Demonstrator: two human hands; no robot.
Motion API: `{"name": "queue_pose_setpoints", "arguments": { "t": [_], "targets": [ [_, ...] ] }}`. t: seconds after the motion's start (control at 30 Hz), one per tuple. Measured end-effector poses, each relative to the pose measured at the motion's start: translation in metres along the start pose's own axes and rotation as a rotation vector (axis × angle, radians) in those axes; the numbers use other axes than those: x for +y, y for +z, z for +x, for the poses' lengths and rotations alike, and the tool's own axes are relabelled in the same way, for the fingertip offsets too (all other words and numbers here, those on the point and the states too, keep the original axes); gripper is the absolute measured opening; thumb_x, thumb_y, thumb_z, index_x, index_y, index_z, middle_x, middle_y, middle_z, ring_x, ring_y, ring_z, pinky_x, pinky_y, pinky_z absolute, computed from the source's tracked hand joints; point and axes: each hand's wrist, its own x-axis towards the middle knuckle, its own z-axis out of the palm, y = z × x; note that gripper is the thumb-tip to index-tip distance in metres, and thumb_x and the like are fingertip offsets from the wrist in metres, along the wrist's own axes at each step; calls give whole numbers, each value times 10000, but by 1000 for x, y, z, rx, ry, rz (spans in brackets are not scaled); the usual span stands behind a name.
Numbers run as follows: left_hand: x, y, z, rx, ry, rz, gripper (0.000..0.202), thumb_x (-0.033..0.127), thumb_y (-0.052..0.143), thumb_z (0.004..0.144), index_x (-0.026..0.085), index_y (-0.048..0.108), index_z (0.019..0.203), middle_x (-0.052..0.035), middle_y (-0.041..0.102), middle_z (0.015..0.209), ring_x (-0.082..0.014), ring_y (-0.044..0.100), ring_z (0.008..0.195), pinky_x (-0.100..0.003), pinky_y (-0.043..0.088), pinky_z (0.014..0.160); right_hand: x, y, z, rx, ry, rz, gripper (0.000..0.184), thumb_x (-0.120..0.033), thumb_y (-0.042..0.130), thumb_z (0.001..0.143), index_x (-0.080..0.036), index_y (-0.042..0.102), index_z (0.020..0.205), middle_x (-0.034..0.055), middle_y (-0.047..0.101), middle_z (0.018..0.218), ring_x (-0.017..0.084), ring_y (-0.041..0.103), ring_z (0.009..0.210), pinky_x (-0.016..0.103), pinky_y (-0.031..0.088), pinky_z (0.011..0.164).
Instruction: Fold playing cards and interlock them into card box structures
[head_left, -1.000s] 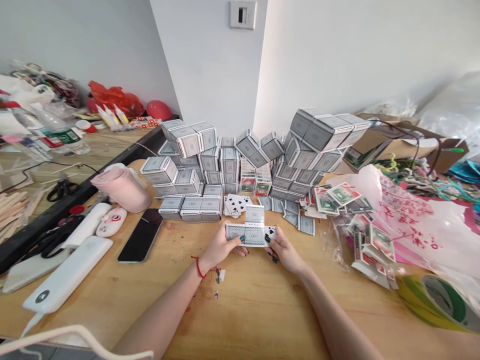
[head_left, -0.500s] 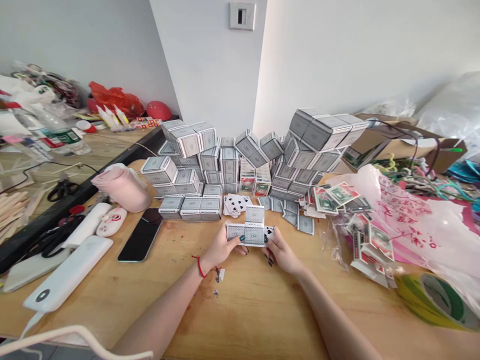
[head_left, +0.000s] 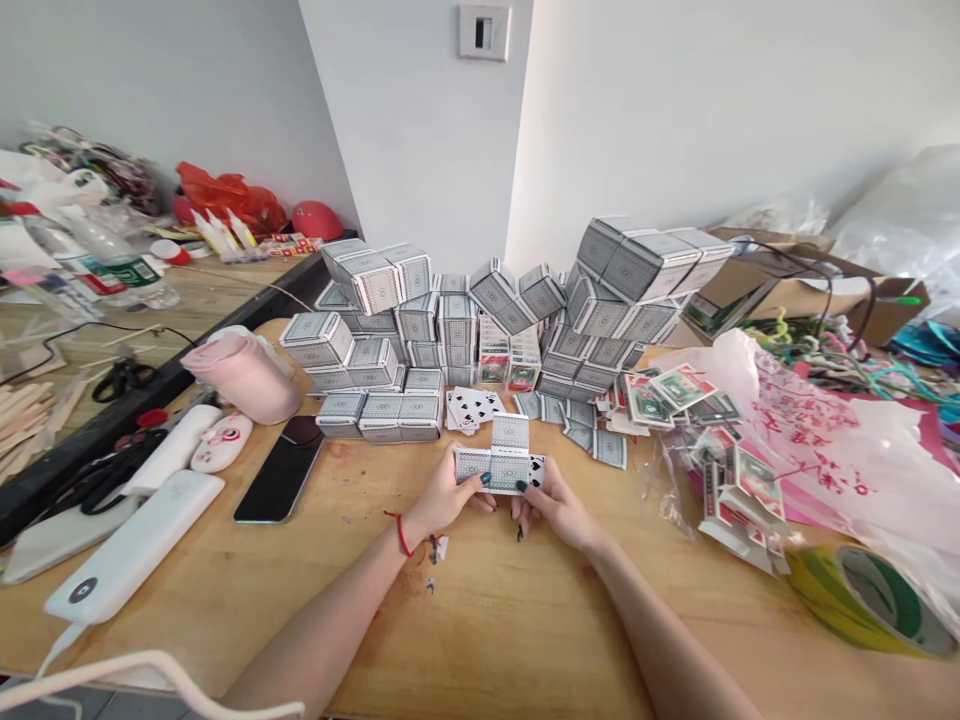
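The left hand [head_left: 446,492] pinches grey-backed playing cards [head_left: 510,472] over the wooden surface [head_left: 495,620], thumb on top; the right hand [head_left: 562,507] grips their right end, where a spade card [head_left: 537,467] shows. Uneven pressure from the thumbs could make the cards slip or crease. A forward bump might topple the stacked card blocks [head_left: 401,415] behind.

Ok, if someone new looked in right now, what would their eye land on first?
Probably the uneven stacks of grey-backed playing-card boxes, spread across the middle, towards the back of the wooden table. Just in front, the left hand and right hand hold folded playing cards, with a spade face showing at the right end. After that, the big yellow-green tape roll at the near right.
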Motion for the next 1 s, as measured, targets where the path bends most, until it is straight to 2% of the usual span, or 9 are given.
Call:
{"name": "queue_pose_setpoints", "arguments": {
  "t": [0.13,0.3,0.43,0.53,0.73,1.0],
  "targets": [
    [-2,-1,1,-9,-2,7,420,326,630,677,205,265,847,11,575,762,-133,624,557,-308,542,540,0,2,1,1,-9,-43,282,-452,403,832,-231,237,887,-38,594,655,105,559,424,226,440,410],
    [-2,0,0,-9,-3,6,420,329,627,681,206,263,851,14,572,759,-133,624,558,-305,544,534,3,1,1,-10,-17,-61,263,-452,377,845,-230,242,884,-64,558,597,83,492,367,208,413,370],
    [-1,1,0,-15,3,13,422,332,624,685,209,255,848,20,574,740,-140,627,557,-316,545,533,4,1,1,20,-9,-81,250,-444,389,842,-234,256,866,-108,444,527,53,367,335,173,371,319],
    [-2,0,0,-20,10,15,416,327,617,695,209,253,858,24,570,727,-140,626,552,-315,545,532,2,2,1,26,-5,-72,261,-451,413,828,-238,262,845,-112,356,531,51,321,377,164,383,317],
    [-3,0,-1,-18,14,23,404,326,612,700,208,253,841,24,565,731,-140,626,551,-305,544,522,4,2,1,34,31,-45,284,-458,441,807,-240,261,834,-90,290,587,61,316,456,171,422,323],
    [-3,1,-1,-18,18,26,409,346,616,690,208,258,834,25,563,712,-153,631,546,-311,540,520,11,-2,2,38,80,-61,290,-463,449,799,-243,263,840,-88,332,601,57,330,446,179,430,319]
  ]
}}
